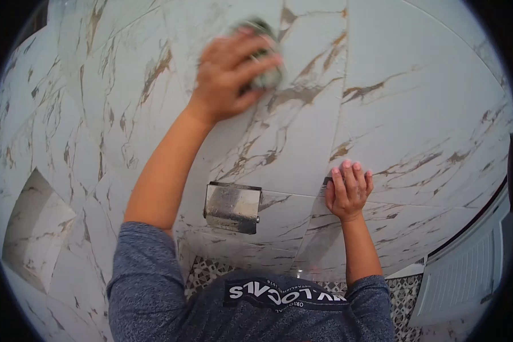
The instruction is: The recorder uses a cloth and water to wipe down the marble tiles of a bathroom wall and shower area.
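My left hand is raised against the marble-patterned wall tile at upper centre, back of the hand towards me. Its fingers are closed around a green and whitish scrubbing pad or cloth, blurred, so its exact kind cannot be told. Lower and to the right, my right hand touches the wall with its fingers together and slightly bent. A small dark fixture shows beside its thumb, partly hidden behind the hand. Whether that hand grips the fixture cannot be seen.
A metal toilet paper holder with a stained cover is fixed to the wall between my arms. At the left is a recessed wall niche. A pale louvred door stands at lower right, above patterned floor tiles.
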Demonstrator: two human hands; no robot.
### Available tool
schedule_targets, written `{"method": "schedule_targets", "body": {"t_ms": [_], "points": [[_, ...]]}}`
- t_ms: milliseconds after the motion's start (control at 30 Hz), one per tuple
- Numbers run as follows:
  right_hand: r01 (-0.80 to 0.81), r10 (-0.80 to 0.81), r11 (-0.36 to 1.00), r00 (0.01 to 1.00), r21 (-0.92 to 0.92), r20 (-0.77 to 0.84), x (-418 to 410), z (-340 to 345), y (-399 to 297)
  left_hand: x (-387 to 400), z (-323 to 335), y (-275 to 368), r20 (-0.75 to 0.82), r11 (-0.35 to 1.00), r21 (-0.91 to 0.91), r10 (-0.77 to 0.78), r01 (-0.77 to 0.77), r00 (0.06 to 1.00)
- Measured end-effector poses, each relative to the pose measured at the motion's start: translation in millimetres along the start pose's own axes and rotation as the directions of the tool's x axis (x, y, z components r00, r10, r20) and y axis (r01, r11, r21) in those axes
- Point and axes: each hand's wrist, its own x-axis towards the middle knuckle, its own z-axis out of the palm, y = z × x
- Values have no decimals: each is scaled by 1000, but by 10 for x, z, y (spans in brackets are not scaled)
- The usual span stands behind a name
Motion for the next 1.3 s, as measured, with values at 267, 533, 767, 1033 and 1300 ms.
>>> {"method": "schedule_targets", "body": {"t_ms": [267,533,767,1033,1300], "points": [[62,-62,998,998,12,3,-5,-42,-29,-974,-221,-16,265,889,-217,452,-404,852],[71,-71,996,997,-48,-3,46,-14,-107,-2499,-401,-141,-443,680,138,-608,720,659],[-27,-29,956,982,292,185,258,-38,-524,-2971,-402,249,21,944,148,-301,295,953],[33,-629,606,632,795,453,745,324,-1741,-3520,-118,867,-395,454,93,-800,886,452],[203,-621,681,669,704,408,569,354,-1741,-3761,-298,746,-89,768,167,-613,618,785]]}}
